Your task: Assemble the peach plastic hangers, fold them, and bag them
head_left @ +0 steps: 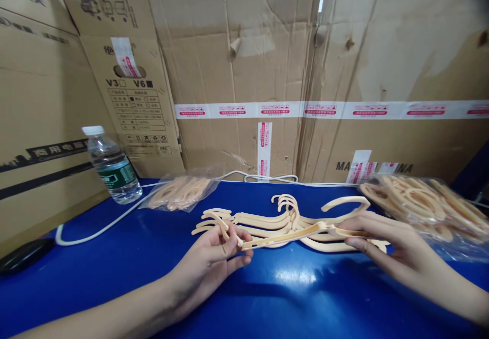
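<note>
Across the back, big brown cardboard sheets (237,49) stand upright, creased and scuffed. Blue bench (114,298) fills the front, glossy, with a light reflection near the middle. Left side: large printed carton (38,89), dark band low on its face. Between carton and sheets, a narrower cardboard panel (137,59) printed with V3/V6 and a table.

Middle of bench: stack of peach hangers (263,220), lying overlapped, hooks bunched together at the top. Right of it, a clear bag (424,201) full of more peach hangers, near the bench's back edge.

Held hanger (286,238), same peach colour, is up off the bench, in front of the stack and partly covering it; its hook curves up near the right hand (401,247). Right fingers are clamped on its right arm, thumb below. Left hand (225,252) has thumb and fingers pinched on its left end; exact contact there partly hidden.

Smaller bag (179,192) of peach pieces lies back left, well apart from the hands. Just left of it, a water bottle (114,171) stands upright, white cap on, green label. White tape (282,109) with red print runs across the sheets. Black rounded object (26,256) sits at the left edge, cut off by the view. Thin white cable (84,238) loops beside it and runs along the back.
</note>
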